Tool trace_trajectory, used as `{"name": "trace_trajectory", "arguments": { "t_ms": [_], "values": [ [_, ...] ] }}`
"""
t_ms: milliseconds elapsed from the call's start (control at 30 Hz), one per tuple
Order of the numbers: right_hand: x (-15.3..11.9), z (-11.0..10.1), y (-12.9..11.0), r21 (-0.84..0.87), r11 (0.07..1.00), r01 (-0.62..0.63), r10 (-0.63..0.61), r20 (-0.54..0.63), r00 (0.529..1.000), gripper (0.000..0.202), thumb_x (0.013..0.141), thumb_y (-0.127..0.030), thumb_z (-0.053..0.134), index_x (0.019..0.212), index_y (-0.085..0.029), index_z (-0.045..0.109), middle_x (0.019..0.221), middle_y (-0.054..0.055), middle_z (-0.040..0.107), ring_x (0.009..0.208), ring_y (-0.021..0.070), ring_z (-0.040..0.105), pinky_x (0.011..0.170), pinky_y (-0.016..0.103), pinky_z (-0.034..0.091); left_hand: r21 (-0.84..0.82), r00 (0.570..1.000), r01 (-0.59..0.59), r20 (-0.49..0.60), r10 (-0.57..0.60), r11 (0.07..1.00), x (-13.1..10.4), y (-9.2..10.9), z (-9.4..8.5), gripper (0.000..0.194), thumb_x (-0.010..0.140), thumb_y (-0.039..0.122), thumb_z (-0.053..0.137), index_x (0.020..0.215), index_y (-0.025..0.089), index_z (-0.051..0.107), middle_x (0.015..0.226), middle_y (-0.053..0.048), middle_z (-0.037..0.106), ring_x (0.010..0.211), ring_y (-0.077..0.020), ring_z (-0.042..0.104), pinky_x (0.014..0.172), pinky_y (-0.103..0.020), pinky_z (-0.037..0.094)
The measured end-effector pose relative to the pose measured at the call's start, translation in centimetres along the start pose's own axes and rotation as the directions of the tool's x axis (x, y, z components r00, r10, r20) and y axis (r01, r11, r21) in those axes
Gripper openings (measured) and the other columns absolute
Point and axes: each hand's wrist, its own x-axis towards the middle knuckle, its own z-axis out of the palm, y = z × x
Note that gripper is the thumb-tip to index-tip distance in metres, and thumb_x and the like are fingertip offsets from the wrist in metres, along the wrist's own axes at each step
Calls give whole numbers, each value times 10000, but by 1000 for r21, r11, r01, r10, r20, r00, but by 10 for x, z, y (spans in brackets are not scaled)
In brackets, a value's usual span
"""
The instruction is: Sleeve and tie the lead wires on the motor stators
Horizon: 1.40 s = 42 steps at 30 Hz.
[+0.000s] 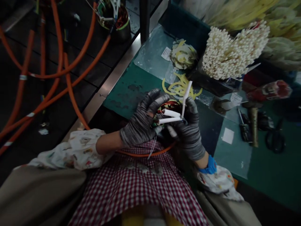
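Note:
A motor stator [167, 106] with copper-coloured windings sits between my hands above my lap, partly hidden by the fingers. My left hand [144, 121], in a grey striped glove, curls around its left side. On the other side, my right hand [191, 133], gloved alike, closes about the right edge, close to where the leads meet. Several white sleeves cover the leads: one sleeve [187, 92] points up, and another sleeve [169, 120] lies across the stator. Thin pale strings [153, 146] hang below. An orange cable [145, 154] passes under the hands.
Yellow curved strips [180, 86] lie on the green bench mat [124, 94]. Behind are a pile of pale pieces [183, 55] and a bundle of white tubes [232, 51]. Scissors [275, 136] lie at right. Orange cables [60, 73] and another stator [115, 20] are at left.

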Motion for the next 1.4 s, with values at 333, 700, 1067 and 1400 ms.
{"name": "trace_trajectory", "arguments": {
  "t_ms": [333, 700, 1067, 1400],
  "values": [
    [8, 9, 9, 220, 973, -70, 91, -85, 992, 948, 1138, -235, 563, 1872, -465, 8, 1806, 105, 531, 1334, 261, 773, 982, 456, 738, -170, 999, 31, 19, -29, 985, 7, 6, -4, 865, 879, 253, 812, 1696, 372, 555, 1743, -41, 584, 1715, -438, 444, 1476, -664, 367],
    [39, 6, 11, 363, 924, -123, 111, 52, 992, 940, 1088, -307, 710, 1846, -380, 158, 1661, 142, 647, 1352, 295, 763, 1107, 515, 708, -126, 998, 68, 9, -68, 990, 13, -10, -3, 886, 862, 280, 855, 1681, 353, 524, 1768, -89, 525, 1689, -438, 466, 1455, -672, 381],
    [115, 8, 23, 154, 970, 188, -223, 250, 942, 251, 1082, -339, 723, 1266, -269, 879, 1581, 120, 706, 1462, 350, 650, 1337, 586, 526, 382, 973, 123, 136, -187, 916, 55, -25, -62, 786, 911, 379, 934, 1586, 159, 598, 1504, -201, 735, 1352, -419, 731, 1153, -623, 649],
    [71, -55, 51, -258, 966, 4, -138, -507, 851, 238, 1070, -295, 628, 1286, -265, 725, 1444, 153, 691, 1391, 361, 662, 1262, 635, 538, 672, 844, -405, 535, -29, 620, 39, 33, -47, 304, 1016, 80, 643, 1217, 120, 867, 1178, -184, 882, 1048, -375, 861, 899, -496, 719]
  ]
}}
